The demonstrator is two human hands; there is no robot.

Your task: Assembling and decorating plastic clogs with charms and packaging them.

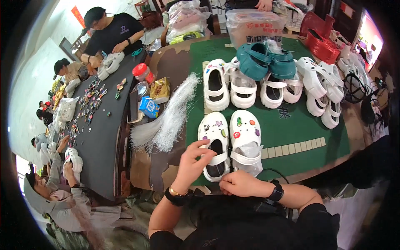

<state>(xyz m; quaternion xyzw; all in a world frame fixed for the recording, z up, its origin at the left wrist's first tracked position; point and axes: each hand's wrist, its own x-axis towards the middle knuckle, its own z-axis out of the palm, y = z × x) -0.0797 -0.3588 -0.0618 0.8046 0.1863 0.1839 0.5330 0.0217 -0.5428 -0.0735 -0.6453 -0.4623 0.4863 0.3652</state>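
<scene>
Standing just right of the left hand (193,161) is a white clog (214,133).

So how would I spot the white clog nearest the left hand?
Find the green mat, then the nearest white pair. It's the left clog, by the left hand. A star charm and dark insole distinguish it from its plastic-stuffed partner.

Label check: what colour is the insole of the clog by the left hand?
Black insole, shown best in the head view.

brown table (141,173) | green mat (296,128) on top | white clogs (246,142) on mat | white strand bundle (173,121)
</scene>
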